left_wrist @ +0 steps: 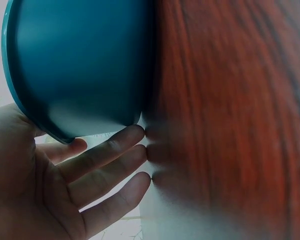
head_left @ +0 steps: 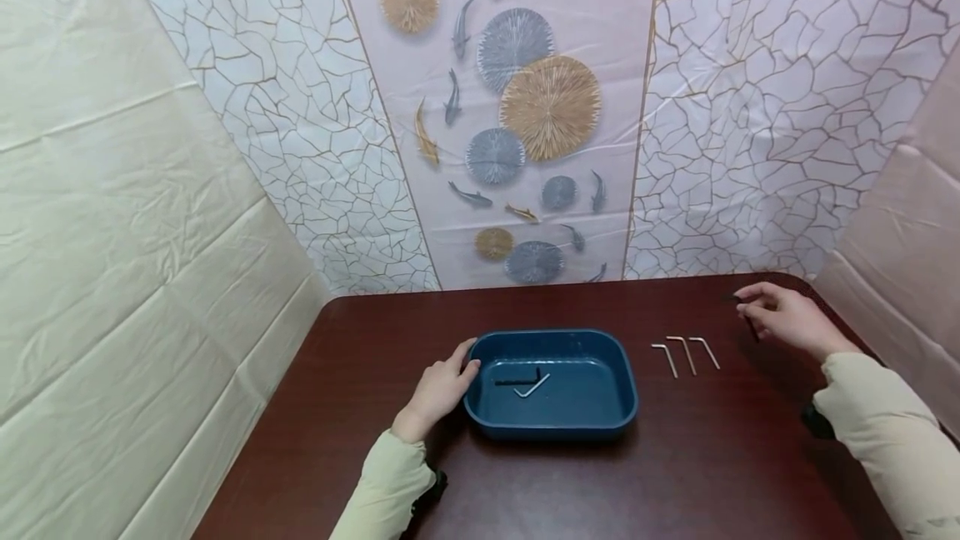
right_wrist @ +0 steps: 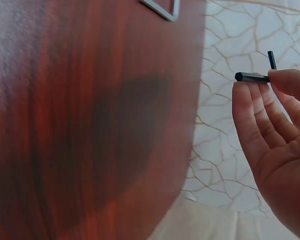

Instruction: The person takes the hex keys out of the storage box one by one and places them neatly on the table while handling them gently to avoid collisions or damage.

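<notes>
Right wrist view gives the best look at the right hand [head_left: 791, 323]: it's pinching a black hex key [right_wrist: 252, 77] between thumb and fingers, held up off the worktop [head_left: 547, 486], with the short end poking up past the thumb. From the head cam, that puts the key well to the right of the blue tray [head_left: 551, 427] and a bit past it. The left hand [head_left: 438, 390] has hold of the tray's left end, thumb over the rim and the other fingers outside; from the left wrist, three of those look pretty straight, tips down at the worktop. Moving out, there are three silver hex keys [head_left: 685, 355] lying side by side, slightly apart, just right of the tray, so between it and the right hand. Inside the tray, toward its left half, sit a second black hex key [head_left: 516, 382] and one more silver hex key [head_left: 532, 388], super close together, can't tell if they touch. Behind the tray hangs a fish-and-circles backdrop [head_left: 551, 111], with cream cloth [head_left: 150, 273] off to its left.
</notes>
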Demonstrator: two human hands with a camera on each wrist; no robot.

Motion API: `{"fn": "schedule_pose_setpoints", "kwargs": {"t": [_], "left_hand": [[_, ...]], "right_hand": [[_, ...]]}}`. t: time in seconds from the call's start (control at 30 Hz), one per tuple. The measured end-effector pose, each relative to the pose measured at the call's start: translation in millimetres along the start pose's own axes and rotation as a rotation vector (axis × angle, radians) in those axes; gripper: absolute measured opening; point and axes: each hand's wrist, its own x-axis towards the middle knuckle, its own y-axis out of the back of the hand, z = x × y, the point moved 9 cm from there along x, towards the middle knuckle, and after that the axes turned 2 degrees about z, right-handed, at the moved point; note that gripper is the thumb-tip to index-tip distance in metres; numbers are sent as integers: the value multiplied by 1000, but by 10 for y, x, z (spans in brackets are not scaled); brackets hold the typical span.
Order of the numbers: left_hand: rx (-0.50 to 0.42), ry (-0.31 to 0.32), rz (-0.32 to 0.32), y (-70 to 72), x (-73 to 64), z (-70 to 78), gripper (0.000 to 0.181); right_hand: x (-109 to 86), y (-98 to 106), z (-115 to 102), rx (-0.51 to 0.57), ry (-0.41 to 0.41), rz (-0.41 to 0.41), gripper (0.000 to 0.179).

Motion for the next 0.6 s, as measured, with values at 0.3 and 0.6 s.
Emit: {"fn": "schedule_pose_setpoints", "kwargs": {"t": [0.3,0.6], "left_hand": [[2,0,-15,-14,-30,-4,51],[4,-6,-4,-1,4,2,52]], "right_hand": [[-9,-319,189,-14,-34,-41,33],[-11,-420,302,-17,-58,-45,28]]}}
